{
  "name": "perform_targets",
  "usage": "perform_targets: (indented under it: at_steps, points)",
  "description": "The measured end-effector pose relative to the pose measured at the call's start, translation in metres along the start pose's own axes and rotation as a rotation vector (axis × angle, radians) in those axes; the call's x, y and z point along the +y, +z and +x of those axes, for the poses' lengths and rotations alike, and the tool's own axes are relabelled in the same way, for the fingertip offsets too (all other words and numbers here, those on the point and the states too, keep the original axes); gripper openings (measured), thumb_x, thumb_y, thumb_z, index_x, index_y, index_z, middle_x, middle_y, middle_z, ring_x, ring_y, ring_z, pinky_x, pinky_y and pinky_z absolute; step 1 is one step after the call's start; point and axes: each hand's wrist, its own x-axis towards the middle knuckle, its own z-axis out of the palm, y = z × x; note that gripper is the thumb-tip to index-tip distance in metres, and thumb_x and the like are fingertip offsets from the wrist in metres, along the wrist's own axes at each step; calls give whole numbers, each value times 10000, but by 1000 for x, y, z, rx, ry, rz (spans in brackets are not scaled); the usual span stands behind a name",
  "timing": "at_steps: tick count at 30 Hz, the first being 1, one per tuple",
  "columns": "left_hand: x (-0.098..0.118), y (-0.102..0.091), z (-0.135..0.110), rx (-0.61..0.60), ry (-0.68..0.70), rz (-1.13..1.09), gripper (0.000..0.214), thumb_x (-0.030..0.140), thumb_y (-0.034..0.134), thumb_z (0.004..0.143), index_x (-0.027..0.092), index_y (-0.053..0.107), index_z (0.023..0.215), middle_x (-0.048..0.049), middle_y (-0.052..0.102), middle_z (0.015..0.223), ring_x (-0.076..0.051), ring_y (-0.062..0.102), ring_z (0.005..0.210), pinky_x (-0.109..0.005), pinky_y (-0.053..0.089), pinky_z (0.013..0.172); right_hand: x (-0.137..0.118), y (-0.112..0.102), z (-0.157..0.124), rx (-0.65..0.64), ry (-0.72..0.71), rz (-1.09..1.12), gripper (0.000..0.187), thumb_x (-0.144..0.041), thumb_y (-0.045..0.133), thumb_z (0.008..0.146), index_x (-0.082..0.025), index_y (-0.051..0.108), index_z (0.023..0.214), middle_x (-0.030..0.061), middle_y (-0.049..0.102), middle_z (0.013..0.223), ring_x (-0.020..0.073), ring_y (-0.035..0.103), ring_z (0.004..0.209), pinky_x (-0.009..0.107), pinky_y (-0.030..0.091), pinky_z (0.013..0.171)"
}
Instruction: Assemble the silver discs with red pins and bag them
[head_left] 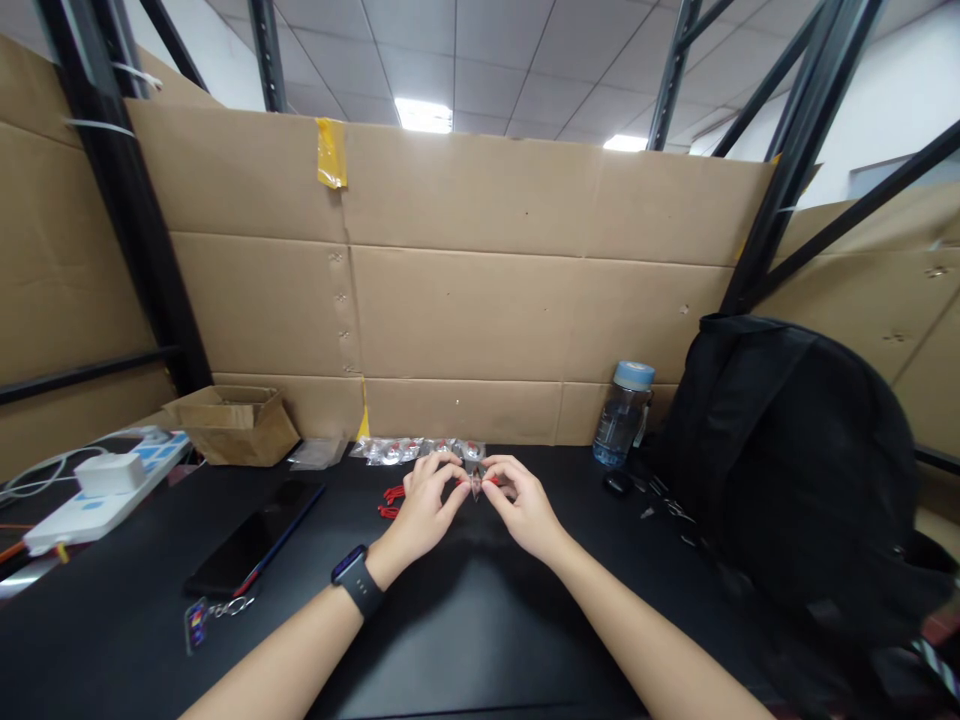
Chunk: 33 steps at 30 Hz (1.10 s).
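My left hand (427,503), with a dark watch (358,580) on its wrist, and my right hand (527,508) meet above the table. The fingertips of both pinch a small clear plastic packet (475,484) with something red in it; its exact contents are too small to tell. Beside my left hand lie red cords (390,502), partly hidden by it. Just behind the hands, a row of clear packets (405,450) with small red and silvery pieces lies along the cardboard wall.
On the left are a cardboard box (244,430), flat clear bags (318,454), a phone (255,537), a keychain (198,624) and a white power strip (112,500). To the right stand a water bottle (621,415) and a black backpack (787,470). Cardboard (465,310) walls off the back.
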Motion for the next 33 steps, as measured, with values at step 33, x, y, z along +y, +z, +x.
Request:
perform_targets:
  at_steps: [33]
  points:
    - [-1,-2,1,29,12,11,226,439,543,973,279,702,972,-42,603,1201,-260,504,1190,-460,372,1031,2,-1,-1,-90,235,388,599,-305,884,658,-246,672,1214,80,670,1214,193,738,870,393,603,885]
